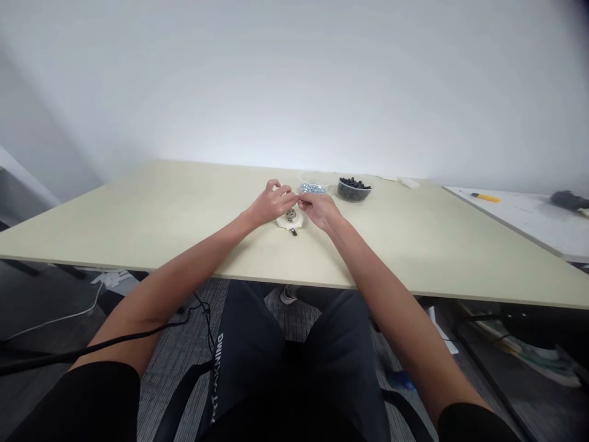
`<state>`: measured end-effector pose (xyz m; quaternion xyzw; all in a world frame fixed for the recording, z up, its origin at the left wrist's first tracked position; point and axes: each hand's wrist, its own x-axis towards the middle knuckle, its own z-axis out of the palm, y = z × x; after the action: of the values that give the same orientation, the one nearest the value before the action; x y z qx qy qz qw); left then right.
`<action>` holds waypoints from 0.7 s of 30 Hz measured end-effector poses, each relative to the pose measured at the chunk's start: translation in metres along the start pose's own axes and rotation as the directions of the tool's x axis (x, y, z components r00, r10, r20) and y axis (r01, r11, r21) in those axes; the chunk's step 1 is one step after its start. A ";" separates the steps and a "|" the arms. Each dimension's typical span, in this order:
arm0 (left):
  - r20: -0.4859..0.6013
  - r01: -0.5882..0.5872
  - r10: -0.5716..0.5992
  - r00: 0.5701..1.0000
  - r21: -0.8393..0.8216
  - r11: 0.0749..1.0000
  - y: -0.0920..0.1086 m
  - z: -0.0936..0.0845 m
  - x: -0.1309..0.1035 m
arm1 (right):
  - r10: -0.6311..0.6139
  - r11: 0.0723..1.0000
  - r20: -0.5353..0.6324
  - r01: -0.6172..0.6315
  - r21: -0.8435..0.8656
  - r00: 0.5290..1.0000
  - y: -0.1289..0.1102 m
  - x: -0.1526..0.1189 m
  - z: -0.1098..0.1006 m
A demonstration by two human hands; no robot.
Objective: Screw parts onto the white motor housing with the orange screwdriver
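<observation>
My left hand (275,202) and my right hand (317,207) meet at their fingertips over the table. Both are closed in a pinch, and whatever lies between the fingers is too small to make out. Just below them sits a cream-coloured, irregular-edged base (288,225) with a small round metallic part with dark holes (290,215) on it. A small dark piece (293,232) lies at the front edge of that base. Behind my right hand stands a clear tub of shiny silvery-blue small parts (313,188), partly covered by the hand.
A clear bowl of small black parts (353,189) stands to the right of the tub. A yellow-handled tool (486,197) and a dark object (569,200) lie on the white side table (519,224). White scraps (408,182) rest near the wall. A black cable (138,334) hangs below the table edge.
</observation>
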<state>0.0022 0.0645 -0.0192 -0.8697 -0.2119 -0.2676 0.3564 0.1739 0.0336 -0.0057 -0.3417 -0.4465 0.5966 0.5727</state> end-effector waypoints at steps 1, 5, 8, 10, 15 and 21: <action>-0.010 0.000 0.000 1.000 0.022 1.000 0.001 0.000 -0.001 | -0.010 1.000 0.000 0.010 -0.001 1.000 0.001 0.000 0.000; -0.013 0.033 -0.033 0.999 0.001 0.999 0.006 0.001 -0.003 | -0.018 0.999 0.027 0.019 -0.036 0.999 0.001 -0.001 -0.002; 0.012 0.072 -0.071 0.997 -0.075 0.995 0.010 0.002 -0.005 | -0.045 0.996 0.033 0.047 -0.071 0.998 0.001 -0.001 -0.004; 0.024 0.101 -0.100 0.995 -0.097 0.990 0.012 0.004 -0.006 | -0.080 0.992 0.028 0.082 -0.093 0.996 0.003 -0.002 -0.004; -0.005 0.168 -0.168 0.986 -0.049 0.985 0.013 0.009 -0.009 | -0.186 0.971 -0.052 0.176 -0.164 0.981 0.013 -0.002 0.002; -0.034 0.198 -0.197 0.980 0.035 0.980 0.019 0.008 -0.009 | -0.175 0.982 -0.049 0.172 -0.073 0.983 0.015 -0.002 0.005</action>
<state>0.0085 0.0563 -0.0385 -0.8333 -0.2968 -0.3110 0.3477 0.1641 0.0316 -0.0177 -0.3372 -0.4790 0.5191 0.6225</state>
